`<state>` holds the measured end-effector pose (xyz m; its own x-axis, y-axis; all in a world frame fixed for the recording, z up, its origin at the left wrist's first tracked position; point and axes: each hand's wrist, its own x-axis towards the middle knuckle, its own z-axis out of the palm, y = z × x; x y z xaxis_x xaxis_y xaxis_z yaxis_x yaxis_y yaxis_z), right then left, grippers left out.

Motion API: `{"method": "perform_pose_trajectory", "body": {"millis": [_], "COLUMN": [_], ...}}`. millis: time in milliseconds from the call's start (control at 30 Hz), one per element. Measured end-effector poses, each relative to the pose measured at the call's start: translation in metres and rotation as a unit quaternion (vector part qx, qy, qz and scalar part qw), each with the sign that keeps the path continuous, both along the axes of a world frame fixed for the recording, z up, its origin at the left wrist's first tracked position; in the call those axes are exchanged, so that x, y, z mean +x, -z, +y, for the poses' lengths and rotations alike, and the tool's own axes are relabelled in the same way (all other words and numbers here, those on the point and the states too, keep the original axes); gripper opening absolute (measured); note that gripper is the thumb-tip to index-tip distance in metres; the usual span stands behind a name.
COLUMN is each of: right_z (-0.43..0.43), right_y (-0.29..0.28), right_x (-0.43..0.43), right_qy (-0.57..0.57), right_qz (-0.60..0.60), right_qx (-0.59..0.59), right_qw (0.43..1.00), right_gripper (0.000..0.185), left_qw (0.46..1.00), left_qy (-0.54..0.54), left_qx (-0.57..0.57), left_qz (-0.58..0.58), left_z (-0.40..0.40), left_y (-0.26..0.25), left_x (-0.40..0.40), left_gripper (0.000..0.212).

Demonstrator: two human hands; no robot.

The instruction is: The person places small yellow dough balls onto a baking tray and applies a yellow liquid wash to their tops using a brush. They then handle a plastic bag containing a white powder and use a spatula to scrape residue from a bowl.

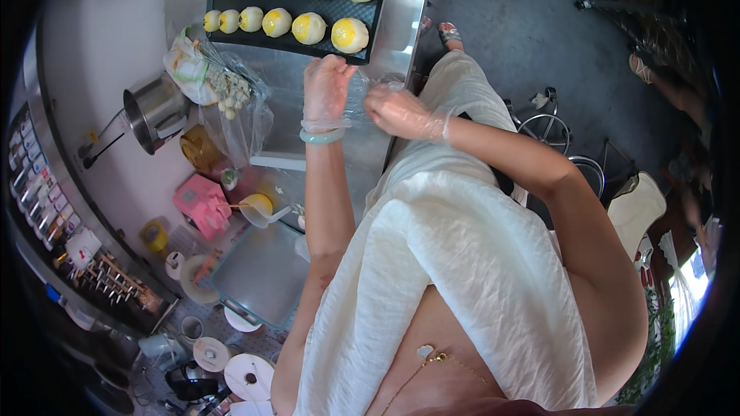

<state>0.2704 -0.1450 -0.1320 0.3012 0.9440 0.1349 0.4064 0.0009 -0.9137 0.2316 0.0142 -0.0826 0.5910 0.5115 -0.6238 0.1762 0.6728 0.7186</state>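
My left hand, in a clear plastic glove, is raised at the near edge of a black baking tray. Its fingers curl inward, and a pale green bangle rings the wrist. Just to the right is my right hand, also gloved, slightly blurred and with bent fingers. Crumpled clear plastic shows between the hands; whether either one grips it is unclear. Rows of round pale pastries stand on the tray, their tops brushed glossy yellow. Dark specks dot several at the left.
The tray rests on a stainless steel table. Along the wall are a bag of small white pieces, a steel pot, a pink box, a cup of yellow liquid and a teal-rimmed tray. A wheeled base stands on the floor; another person's foot is beyond.
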Motion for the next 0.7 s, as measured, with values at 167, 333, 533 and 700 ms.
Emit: {"method": "perform_pose_trajectory", "body": {"millis": [167,333,533,700], "right_z": [0.045,0.083,0.12,0.115], "right_y": [0.014,0.02,-0.025,-0.027], "right_x": [-0.077,-0.127,-0.161,-0.192], "right_qy": [-0.083,-0.223,-0.411,-0.495], "right_qz": [0.635,0.297,0.457,0.54], "right_qx": [-0.065,0.086,-0.053,-0.116], "right_qw": [0.766,0.925,0.787,0.67], "right_gripper": [0.011,0.014,0.016,0.014], "left_qw": [1.0,0.999,0.998,0.997], "left_qy": [-0.022,-0.039,-0.048,-0.072], "left_qx": [0.007,-0.008,-0.037,-0.036], "left_qz": [-0.013,-0.01,0.006,0.02], "left_z": [-0.005,-0.007,-0.006,-0.005], "left_y": [-0.001,0.004,0.02,0.047], "left_x": [0.007,0.011,0.011,0.005], "left_gripper": [0.015,0.012,0.013,0.023]}}
